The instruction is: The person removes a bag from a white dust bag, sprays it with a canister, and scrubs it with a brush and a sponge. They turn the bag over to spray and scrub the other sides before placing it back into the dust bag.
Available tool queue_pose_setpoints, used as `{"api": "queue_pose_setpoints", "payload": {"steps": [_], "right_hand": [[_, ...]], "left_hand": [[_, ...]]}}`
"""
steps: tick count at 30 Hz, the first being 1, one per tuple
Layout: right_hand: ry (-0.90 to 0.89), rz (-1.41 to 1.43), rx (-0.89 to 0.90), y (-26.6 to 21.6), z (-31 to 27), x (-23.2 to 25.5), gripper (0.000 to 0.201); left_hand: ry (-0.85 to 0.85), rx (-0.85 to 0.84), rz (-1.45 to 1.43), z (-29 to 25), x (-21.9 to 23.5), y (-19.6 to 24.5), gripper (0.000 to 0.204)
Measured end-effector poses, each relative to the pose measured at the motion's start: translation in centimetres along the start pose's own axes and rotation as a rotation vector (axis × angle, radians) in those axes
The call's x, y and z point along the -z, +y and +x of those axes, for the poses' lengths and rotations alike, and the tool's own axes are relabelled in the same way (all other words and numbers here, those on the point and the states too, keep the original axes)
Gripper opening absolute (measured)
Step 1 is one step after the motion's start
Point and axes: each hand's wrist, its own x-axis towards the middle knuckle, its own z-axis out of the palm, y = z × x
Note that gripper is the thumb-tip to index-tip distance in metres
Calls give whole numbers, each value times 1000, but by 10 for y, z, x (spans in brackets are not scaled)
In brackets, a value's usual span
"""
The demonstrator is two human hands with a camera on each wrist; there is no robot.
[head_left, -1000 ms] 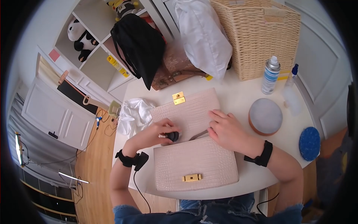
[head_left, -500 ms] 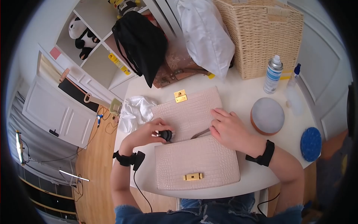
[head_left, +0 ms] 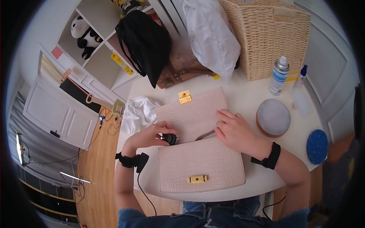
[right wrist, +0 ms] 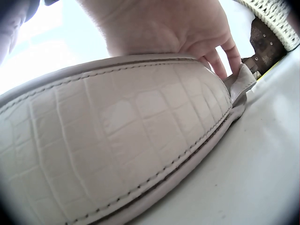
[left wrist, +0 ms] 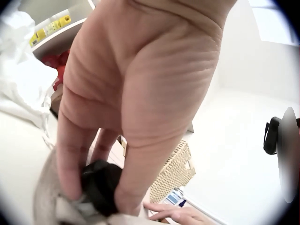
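A pale pink crocodile-pattern handbag (head_left: pixel 201 163) lies on the table with its flap (head_left: pixel 194 114) folded back away from the body. The flap carries a gold clasp plate (head_left: pixel 184 97), and the front a gold lock (head_left: pixel 197 179). My left hand (head_left: pixel 152 136) pinches a round black object (head_left: pixel 169 139) at the bag's left end; in the left wrist view the black object (left wrist: pixel 101 186) sits between thumb and fingers. My right hand (head_left: pixel 236 131) rests at the bag's right edge, and in the right wrist view its fingers (right wrist: pixel 216 61) reach over the edge.
White cloth (head_left: pixel 138 114) lies left of the flap. Black bag (head_left: pixel 144 45), brown bag (head_left: pixel 178 68), white cloth bag (head_left: pixel 211 38) and wicker basket (head_left: pixel 270 41) stand behind. Spray can (head_left: pixel 279 76), clear bottle (head_left: pixel 301 97), round grey-topped object (head_left: pixel 273 117) and blue disc (head_left: pixel 317 146) are on the right.
My left hand has shifted slightly left with the black object, which has turned in its fingers. The right hand keeps nearly the same place on the bag.
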Motion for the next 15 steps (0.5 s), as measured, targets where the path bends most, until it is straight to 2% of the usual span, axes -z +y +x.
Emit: {"api": "queue_pose_setpoints", "payload": {"steps": [2,4,5,6,8,10,13,15], "right_hand": [[2,-5,4,0,-1,-1,22],[8,-10,5,1,0,0,22],[2,4,1,1,0,1,22],[-4,19,-4,1,0,1,22],[-1,21,-4,1,0,1,22],[1,23,-4,1,0,1,22],[16,13,0,2,0,-1,22],[10,2,-6,1,0,0,22]], "left_hand": [[-3,7,4,2,5,2,47],[396,55,-9,5,10,-6,47],[527,29,-55,7,12,-14,47],[524,29,-53,8,13,-18,47],[626,6,-38,8,13,-20,48],[594,43,42,3,9,-16,48],[74,49,70,-3,6,-7,49],[21,58,38,-2,8,-9,50]]}}
